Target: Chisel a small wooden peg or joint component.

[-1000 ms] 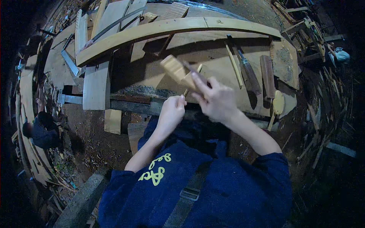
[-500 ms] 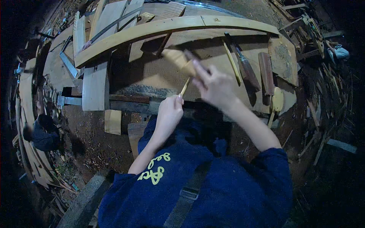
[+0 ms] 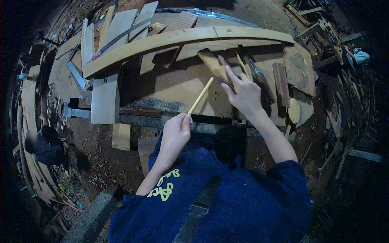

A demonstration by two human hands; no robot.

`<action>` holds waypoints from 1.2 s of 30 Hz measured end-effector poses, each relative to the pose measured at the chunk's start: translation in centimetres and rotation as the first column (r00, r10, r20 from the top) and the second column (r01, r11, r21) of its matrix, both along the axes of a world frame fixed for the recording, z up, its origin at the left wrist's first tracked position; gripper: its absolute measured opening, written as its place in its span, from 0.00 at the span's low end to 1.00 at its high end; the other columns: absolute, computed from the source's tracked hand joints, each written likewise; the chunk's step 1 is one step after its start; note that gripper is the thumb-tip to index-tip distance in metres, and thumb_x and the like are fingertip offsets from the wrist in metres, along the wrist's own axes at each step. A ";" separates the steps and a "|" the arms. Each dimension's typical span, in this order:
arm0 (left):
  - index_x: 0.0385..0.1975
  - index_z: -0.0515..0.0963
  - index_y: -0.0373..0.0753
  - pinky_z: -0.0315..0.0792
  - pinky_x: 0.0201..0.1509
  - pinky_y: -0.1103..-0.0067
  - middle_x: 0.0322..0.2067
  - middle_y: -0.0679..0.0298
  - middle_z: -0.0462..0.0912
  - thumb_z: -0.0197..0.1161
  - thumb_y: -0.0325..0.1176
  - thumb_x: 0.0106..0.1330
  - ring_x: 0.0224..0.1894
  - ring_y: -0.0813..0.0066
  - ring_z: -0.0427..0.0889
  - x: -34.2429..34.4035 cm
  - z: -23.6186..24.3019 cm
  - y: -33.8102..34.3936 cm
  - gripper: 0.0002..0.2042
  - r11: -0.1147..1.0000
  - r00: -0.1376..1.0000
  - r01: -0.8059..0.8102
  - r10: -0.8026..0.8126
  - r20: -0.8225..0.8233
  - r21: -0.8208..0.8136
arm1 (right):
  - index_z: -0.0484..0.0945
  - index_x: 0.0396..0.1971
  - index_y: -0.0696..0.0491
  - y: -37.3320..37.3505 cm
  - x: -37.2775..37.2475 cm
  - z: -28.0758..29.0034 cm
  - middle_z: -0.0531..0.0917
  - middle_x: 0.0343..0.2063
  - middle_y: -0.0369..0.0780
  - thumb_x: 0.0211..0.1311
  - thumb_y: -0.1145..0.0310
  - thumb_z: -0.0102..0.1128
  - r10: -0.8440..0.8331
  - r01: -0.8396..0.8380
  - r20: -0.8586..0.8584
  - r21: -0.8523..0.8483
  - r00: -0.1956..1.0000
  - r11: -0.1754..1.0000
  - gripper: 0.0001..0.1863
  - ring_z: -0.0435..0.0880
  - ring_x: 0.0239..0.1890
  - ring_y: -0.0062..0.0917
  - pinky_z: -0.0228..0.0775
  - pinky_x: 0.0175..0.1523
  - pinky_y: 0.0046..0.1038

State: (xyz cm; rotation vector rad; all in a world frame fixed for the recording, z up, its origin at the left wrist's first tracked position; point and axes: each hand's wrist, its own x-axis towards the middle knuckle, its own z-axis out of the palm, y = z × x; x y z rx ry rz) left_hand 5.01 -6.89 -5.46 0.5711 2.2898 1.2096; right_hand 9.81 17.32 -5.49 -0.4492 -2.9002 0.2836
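Observation:
My left hand [image 3: 175, 133] grips the lower end of a thin pale wooden stick [image 3: 201, 95], which points up and right. My right hand [image 3: 243, 92] is wrapped round a tan grooved wooden block [image 3: 208, 60] with a darker edge, partly hidden by my fingers, just right of the stick's upper end, over a plywood board [image 3: 150, 93]. Right of that hand lie a chisel with a dark handle [image 3: 265, 87], a slim pale strip [image 3: 241, 61], a brown wood piece [image 3: 280, 83] and a wooden mallet-like piece [image 3: 294, 111].
A long curved beam [image 3: 178, 37] crosses the bench's back, over planks [image 3: 104, 99]. A metal square [image 3: 76, 75] lies left. A person in dark clothing [image 3: 48, 148] is at the left, wood scraps around; another person or cloth [image 3: 360, 56] is at the far right.
My right hand has moved upward and right with the block, away from my left hand. My left hand sits lower and slightly left, and more of the stick now shows.

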 end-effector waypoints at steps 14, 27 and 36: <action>0.26 0.71 0.33 0.59 0.24 0.78 0.15 0.60 0.65 0.49 0.31 0.71 0.19 0.80 0.64 -1.7 3.1 -0.5 0.11 0.967 1.000 0.006 -0.012 0.022 0.254 | 0.71 0.59 0.48 13.6 8.4 1.8 0.81 0.32 0.52 0.56 0.54 0.63 -0.612 0.663 -0.288 0.124 0.736 0.739 0.31 0.80 0.36 0.47 0.71 0.42 0.42; 0.29 0.72 0.34 0.64 0.25 0.72 0.17 0.52 0.71 0.49 0.35 0.71 0.18 0.61 0.72 0.1 1.8 3.2 0.12 0.979 0.993 0.106 -0.094 -0.076 0.173 | 0.80 0.39 0.62 0.7 2.7 2.5 0.84 0.24 0.40 0.58 0.74 0.59 -0.309 -0.189 -0.463 -0.756 0.831 0.627 0.10 0.80 0.23 0.21 0.70 0.29 0.23; 0.29 0.71 0.34 0.68 0.28 0.67 0.19 0.49 0.73 0.48 0.36 0.72 0.24 0.49 0.76 1.0 0.9 3.7 0.13 0.966 0.982 0.188 -0.184 -0.043 0.179 | 0.81 0.29 0.58 -3.3 1.3 2.1 0.73 0.14 0.29 0.63 0.65 0.60 -0.464 -0.031 -0.121 -0.980 0.877 0.197 0.10 0.67 0.15 0.07 0.52 0.18 0.14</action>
